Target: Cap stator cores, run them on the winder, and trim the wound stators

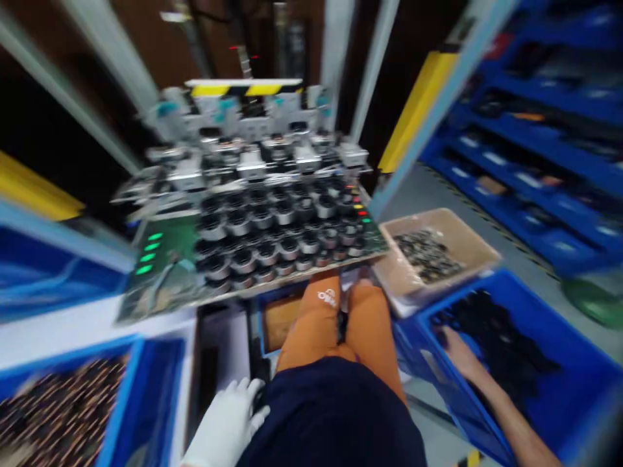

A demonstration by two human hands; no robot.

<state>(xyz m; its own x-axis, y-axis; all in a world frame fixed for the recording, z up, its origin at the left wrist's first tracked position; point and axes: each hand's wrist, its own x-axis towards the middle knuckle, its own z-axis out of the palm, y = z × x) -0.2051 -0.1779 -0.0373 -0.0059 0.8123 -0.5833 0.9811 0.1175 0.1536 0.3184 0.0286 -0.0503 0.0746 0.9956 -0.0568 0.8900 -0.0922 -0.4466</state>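
My left hand [230,415], in a white glove, is low beside my dark top with its fingers apart; I see nothing held in it. A dark object at its fingertips is too blurred to name. My bare right hand [458,351] reaches over the near wall of a blue bin [574,370], at the edge of a heap of black parts [501,344]. Blur hides its fingertips and whether they grip a part. Ahead, rows of ring-shaped black-and-silver parts [265,220] stand on a green work surface [170,272], apart from both hands.
A cardboard box [467,240] of small metal pieces stands behind the blue bin. Copper-coloured parts [63,408] fill another blue bin at the left. Behind the ring rows is a machine with metal clamps [253,162], between yellow-padded posts [413,117]. Blue shelving [535,143] lines the right.
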